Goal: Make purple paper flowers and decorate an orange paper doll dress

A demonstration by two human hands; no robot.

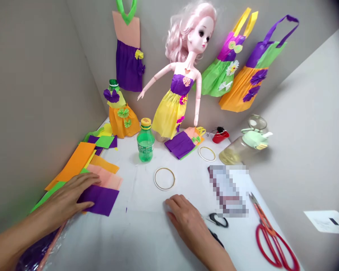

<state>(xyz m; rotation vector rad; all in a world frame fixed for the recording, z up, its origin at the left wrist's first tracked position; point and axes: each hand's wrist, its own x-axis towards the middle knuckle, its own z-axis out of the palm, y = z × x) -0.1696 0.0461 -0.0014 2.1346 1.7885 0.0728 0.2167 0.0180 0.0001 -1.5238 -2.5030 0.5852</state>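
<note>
My left hand [76, 192] rests over the coloured sheets at the left, thumb apart from the fingers, touching a purple piece [103, 199] and a pink piece [106, 177]. Its fingers are not wrapped round anything. My right hand [183, 214] lies palm down on the white table [147, 233], its fingers bent and close together; what is under them, if anything, is hidden. Just beyond it sits a ring of tape [164, 178]. Black-handled scissors [219, 220] lie partly behind my right wrist.
A green bottle [145, 145], a doll [177, 86] in a yellow skirt and a dressed bottle [124, 116] stand at the back. Red scissors [274, 241], a blurred-out flat object [228, 192] and a clear jug [240, 148] are at the right. Small dresses hang on the wall.
</note>
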